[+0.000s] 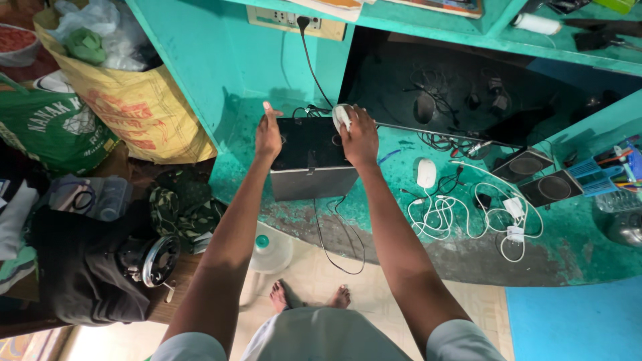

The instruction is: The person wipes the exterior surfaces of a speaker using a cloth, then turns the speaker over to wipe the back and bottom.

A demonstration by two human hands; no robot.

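Note:
A dark box-shaped device [311, 157] with a grey front stands on the turquoise counter [381, 200]. My left hand [268, 134] is at the box's left top edge, fingers straight and together, holding nothing. On the right top edge, my right hand [358, 137] grips a small white object [342, 116], possibly a cloth, pressed against the box. A black cable [314, 70] runs from a wall socket [296, 19] down behind the box.
A white mouse [426, 173], tangled white cables [468, 214] and two small dark speakers [538, 177] lie to the right. A flat black screen [455, 93] leans at the back. Sacks [134, 100], clothes and a sewing machine wheel [158, 259] fill the left. A plastic bottle [267, 251] is on the floor.

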